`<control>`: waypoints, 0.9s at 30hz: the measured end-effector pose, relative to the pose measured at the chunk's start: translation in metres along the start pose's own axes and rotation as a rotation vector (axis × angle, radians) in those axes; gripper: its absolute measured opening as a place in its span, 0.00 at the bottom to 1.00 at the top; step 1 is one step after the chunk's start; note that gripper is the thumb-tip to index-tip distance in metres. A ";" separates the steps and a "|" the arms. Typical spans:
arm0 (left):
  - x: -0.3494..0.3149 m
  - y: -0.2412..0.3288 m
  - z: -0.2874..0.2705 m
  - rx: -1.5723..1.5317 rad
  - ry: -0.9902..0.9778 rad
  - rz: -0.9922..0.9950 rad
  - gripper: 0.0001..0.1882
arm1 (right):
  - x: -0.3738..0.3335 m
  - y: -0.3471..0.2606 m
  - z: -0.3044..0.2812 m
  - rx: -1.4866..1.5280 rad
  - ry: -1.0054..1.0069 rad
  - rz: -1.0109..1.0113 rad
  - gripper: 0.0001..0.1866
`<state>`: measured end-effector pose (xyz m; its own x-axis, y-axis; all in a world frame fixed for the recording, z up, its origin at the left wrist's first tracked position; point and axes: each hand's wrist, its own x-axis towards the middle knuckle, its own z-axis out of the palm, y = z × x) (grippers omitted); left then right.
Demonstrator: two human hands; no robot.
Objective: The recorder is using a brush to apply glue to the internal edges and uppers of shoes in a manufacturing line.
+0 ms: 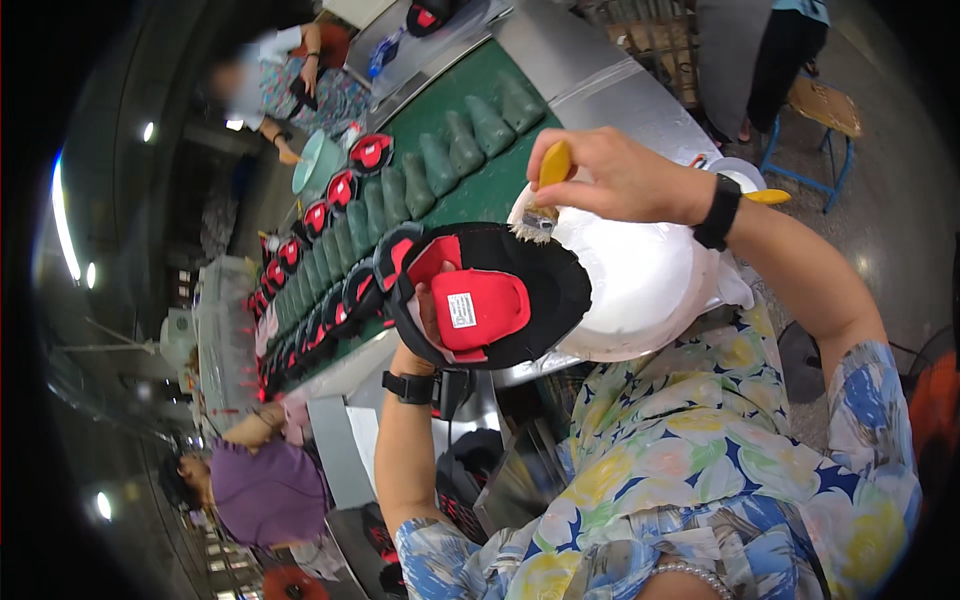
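My left hand [422, 322] is pushed inside a black and red shoe upper [490, 295], holding it up with its red tongue and white label facing me. My right hand [600, 175] grips a brush with a yellow handle [552, 168]. The brush's pale bristles [535, 225] touch the upper's top black edge. Just behind the upper sits a large white bowl [640, 280] on the metal table edge. Both wrists wear black watch bands.
A green conveyor belt [480, 190] carries a row of green shoe lasts [465, 140] and black and red uppers [345, 190]. Other people work along the line at the top left and lower left. A blue stool [825, 110] stands at the upper right.
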<state>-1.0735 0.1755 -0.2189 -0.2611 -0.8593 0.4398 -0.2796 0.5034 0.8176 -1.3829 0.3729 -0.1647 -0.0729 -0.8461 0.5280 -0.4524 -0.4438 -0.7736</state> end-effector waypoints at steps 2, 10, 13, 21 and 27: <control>-0.009 0.009 0.010 -0.023 -0.013 0.042 0.16 | -0.007 0.001 -0.007 -0.083 0.049 0.034 0.13; -0.043 0.017 0.048 -0.065 0.042 0.113 0.16 | -0.035 0.007 0.015 -0.106 0.372 0.304 0.21; -0.051 0.026 0.054 -0.073 0.066 0.127 0.17 | -0.041 0.014 0.034 -0.033 0.411 0.394 0.22; -0.038 0.059 0.051 0.158 0.002 0.846 0.27 | -0.055 -0.005 0.055 0.229 0.306 0.597 0.22; -0.023 0.025 0.030 0.158 -0.116 0.515 0.27 | -0.052 -0.021 0.043 0.470 0.361 0.463 0.17</control>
<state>-1.1022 0.2106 -0.2199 -0.4987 -0.4874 0.7168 -0.2216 0.8712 0.4382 -1.3316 0.4135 -0.1906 -0.4873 -0.8633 0.1314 0.1169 -0.2136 -0.9699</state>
